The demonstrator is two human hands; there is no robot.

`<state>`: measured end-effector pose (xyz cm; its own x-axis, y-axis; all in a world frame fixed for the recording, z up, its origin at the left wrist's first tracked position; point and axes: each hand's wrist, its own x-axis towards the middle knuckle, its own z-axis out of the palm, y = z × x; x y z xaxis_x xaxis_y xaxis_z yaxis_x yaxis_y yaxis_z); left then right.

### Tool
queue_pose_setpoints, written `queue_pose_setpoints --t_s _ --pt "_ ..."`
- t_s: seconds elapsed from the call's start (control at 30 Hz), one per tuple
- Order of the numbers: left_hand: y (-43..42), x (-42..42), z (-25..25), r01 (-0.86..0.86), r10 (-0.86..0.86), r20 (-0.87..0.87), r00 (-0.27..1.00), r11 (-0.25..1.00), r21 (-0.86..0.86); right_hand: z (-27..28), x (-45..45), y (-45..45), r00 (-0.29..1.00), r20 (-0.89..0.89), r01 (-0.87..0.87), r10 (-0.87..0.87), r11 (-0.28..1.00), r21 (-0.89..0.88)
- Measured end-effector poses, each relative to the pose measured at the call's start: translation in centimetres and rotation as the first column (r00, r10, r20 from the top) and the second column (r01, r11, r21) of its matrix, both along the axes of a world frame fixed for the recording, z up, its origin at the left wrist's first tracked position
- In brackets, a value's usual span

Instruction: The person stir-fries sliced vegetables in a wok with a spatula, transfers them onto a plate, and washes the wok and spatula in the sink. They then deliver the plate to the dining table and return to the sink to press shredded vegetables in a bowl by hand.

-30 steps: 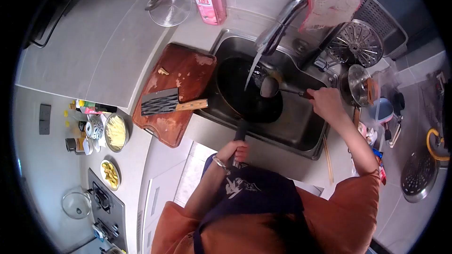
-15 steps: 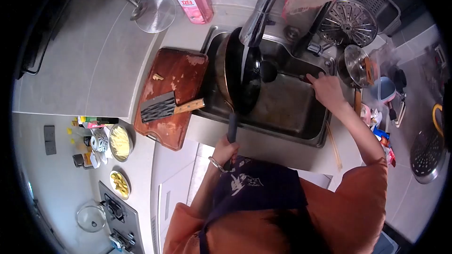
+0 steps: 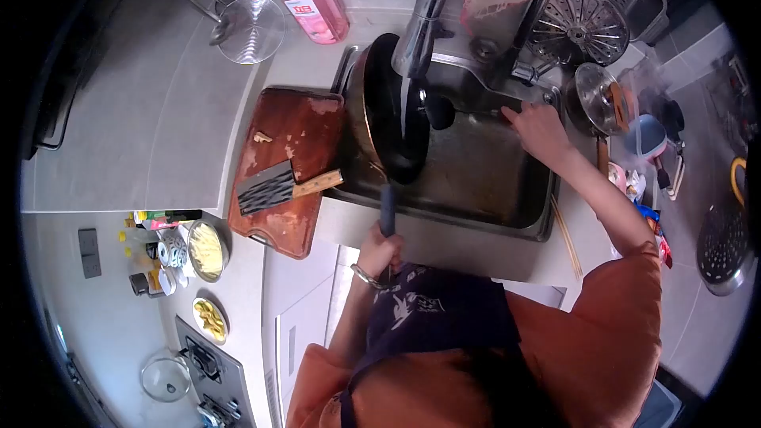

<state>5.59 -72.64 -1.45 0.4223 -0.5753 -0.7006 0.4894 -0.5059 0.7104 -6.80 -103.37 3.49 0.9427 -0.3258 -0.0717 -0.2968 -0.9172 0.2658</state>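
My left hand (image 3: 382,252), wearing a bracelet, is closed around the grey handle of a dark wok (image 3: 384,123). The wok is tipped on its side in the metal sink (image 3: 495,178), under the chrome faucet (image 3: 416,43). A pale streak, which looks like running water, falls from the faucet in front of the wok. Over the sink's right side is my right hand (image 3: 543,131), fingers bent and one fingertip directed left. Whatever it grips is too dark to make out. Between that hand and the wok shows a dark round thing (image 3: 440,113).
A cleaver (image 3: 269,188) and a small pale piece lie on the wooden cutting board (image 3: 289,127), left of the sink. Chopsticks (image 3: 567,238) rest on the counter at right. A pink bottle (image 3: 317,12), a lidded pot (image 3: 594,99) and a gas stove (image 3: 214,364) stand around.
The view has shifted slightly. My right hand has moved a little up and left over the sink, and the dark round thing slightly up too. My left hand keeps its hold on the wok.
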Motion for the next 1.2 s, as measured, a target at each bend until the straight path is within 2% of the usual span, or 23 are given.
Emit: queue_pose_setpoints --t_s 0.1,0.27,0.47,0.57,0.63,0.8,1.2 --pt "-0.2 0.1 0.7 -0.027 0.028 -0.047 0.999 1.0 0.015 -0.1 -0.1 -0.1 1.0 -0.003 0.002 -0.002 1.0 0.019" --pt "-0.2 0.2 0.9 -0.012 0.012 -0.018 1.0 0.999 0.032 -0.2 -0.3 -0.2 0.999 -0.003 0.036 -0.036 0.999 0.039" --pt "0.0 0.3 0.2 0.017 -0.017 0.001 1.0 1.0 0.025 -0.3 -0.6 -0.4 1.0 0.016 -0.005 0.005 1.0 -0.012" --pt "0.1 0.3 0.1 0.013 -0.013 -0.013 1.0 1.0 0.0 -0.5 -0.6 -0.2 0.999 -0.026 0.04 -0.041 0.999 -0.034" --pt "0.0 0.2 0.3 0.016 -0.016 -0.016 1.0 1.0 0.012 -0.5 -0.8 -0.3 1.0 0.005 -0.006 0.006 1.0 -0.025" --pt "0.2 0.3 -0.3 0.038 -0.038 -0.001 0.999 0.999 0.03 -0.2 -0.6 -0.2 1.0 0.022 -0.002 0.003 1.0 -0.02" --pt "0.0 0.5 0.0 0.03 -0.027 -0.066 0.997 0.999 0.038 -0.4 -0.5 0.1 0.999 -0.004 0.041 -0.041 0.999 0.016"
